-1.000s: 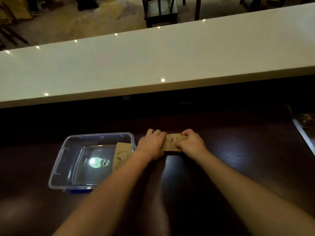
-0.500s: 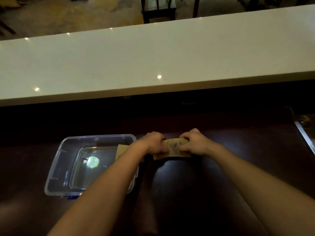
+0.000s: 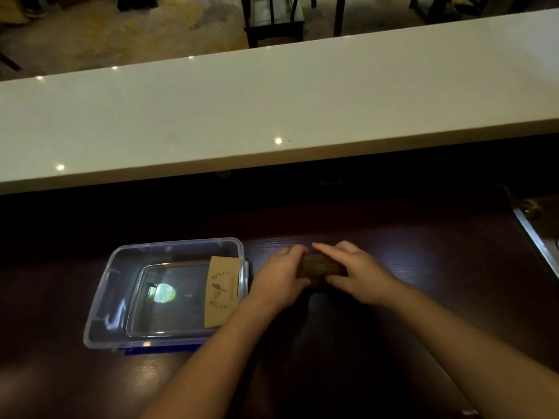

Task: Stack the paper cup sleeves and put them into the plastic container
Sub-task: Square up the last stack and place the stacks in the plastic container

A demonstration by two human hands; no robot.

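A clear plastic container (image 3: 102, 309) sits on the dark wooden counter at the left. Inside it, against the right wall, lies a flat brown paper cup sleeve (image 3: 220, 290) with a printed bird. Just right of the container, both hands hold a small stack of brown sleeves (image 3: 320, 266) between them. My left hand (image 3: 279, 278) grips its left end and my right hand (image 3: 355, 275) covers its right end. Most of the stack is hidden by the fingers and lies in shadow.
A long white raised counter (image 3: 272, 104) runs across behind the dark worktop. A metal sink edge (image 3: 535, 237) stands at the far right. Dark chairs (image 3: 272, 19) stand on the floor beyond. A blue lid edge (image 3: 157, 349) shows under the container's front.
The hands turned the sleeve stack between them and its printed face went into shadow. My left arm shifted right, uncovering the sleeve inside the container.
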